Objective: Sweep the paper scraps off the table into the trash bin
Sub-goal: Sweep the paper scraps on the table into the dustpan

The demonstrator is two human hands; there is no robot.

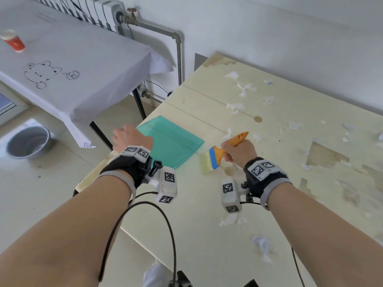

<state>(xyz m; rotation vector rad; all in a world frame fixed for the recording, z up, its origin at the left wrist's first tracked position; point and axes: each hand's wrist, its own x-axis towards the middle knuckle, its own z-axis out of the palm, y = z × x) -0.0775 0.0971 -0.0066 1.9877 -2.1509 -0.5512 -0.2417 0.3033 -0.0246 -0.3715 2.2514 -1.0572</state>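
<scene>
Paper scraps [235, 106] strewn over right half of worktop [196, 204]. Right hand [238, 151] fist-grips orange brush [223, 151], bristles down beside teal dustpan [170, 139], ready to sweep. Left hand [129, 137] at dustpan's left edge, probably steadying it; fingers hidden, grip unclear. Grey bin [29, 141] on floor, far left.

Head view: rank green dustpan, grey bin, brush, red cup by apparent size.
1. green dustpan
2. grey bin, though it sits farther away on the floor, so its true size is unsure
3. brush
4. red cup, far and blurred

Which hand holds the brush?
The right hand grips the orange-handled brush; the left hand reaches the translucent green dustpan's edge, brushless.
</scene>
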